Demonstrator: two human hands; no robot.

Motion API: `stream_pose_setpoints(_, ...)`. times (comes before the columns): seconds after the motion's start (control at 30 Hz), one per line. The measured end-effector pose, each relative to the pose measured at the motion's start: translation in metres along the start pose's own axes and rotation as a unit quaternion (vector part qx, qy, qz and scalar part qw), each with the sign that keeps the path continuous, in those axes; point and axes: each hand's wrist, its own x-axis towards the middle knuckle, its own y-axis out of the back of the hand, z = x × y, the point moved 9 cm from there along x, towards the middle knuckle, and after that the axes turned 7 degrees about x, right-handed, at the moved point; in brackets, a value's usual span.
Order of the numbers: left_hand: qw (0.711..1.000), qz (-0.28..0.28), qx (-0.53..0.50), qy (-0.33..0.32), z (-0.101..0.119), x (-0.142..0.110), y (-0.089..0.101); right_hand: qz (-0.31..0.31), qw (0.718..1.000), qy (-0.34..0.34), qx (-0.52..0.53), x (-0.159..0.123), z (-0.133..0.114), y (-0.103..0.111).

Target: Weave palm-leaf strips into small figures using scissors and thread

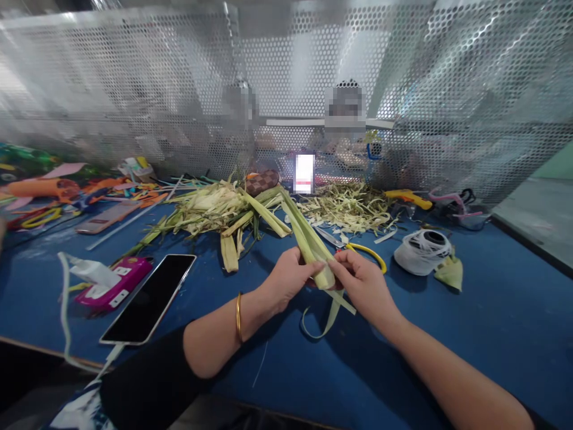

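At the left, on the blue table (470, 334), there is a magenta power strip (139, 273), and just beside it lies a phone (150, 298) with a dark screen and a cable at its near end. Farther away is a heap of dry, pale green husks (208, 206).

Then comes the left hand (286, 279), partly closed: it pinches the left edge of a long folded husk (307, 230), thumb on the top. This husk is in front of the person, above the table. Its long axis goes away from the hands and leans to the left; its near end is between the two hands, so I cannot say that one hand is nearer. The right hand (369, 289), also partly closed, pinches the right edge near this end. Below, a thin strip (332, 316) curls.

Beyond the right hand lie scissors (378, 258) with yellow handles, and more to the right, a white-wrapped roll (416, 257).
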Motion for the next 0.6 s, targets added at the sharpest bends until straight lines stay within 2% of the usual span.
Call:
stream_pose_setpoints(0.23,1.000,0.000,0.016,-0.011,0.006,0.001,0.005,-0.021,0.997,-0.041,0.063,0.004,0.008,0.000)
stream_pose_setpoints(0.4,0.997,0.045,0.052,-0.037,0.009,0.002,0.012,-0.030,0.999,-0.018,0.020,0.002,0.007,0.000)
stream_pose_setpoints(0.5,0.996,0.052,0.061,-0.050,0.009,0.003,0.014,-0.021,1.000,-0.009,-0.019,0.001,0.006,0.003)
stream_pose_setpoints(0.6,0.995,0.046,0.067,-0.058,0.008,0.004,0.014,-0.022,0.999,-0.032,0.011,0.001,0.009,0.003)
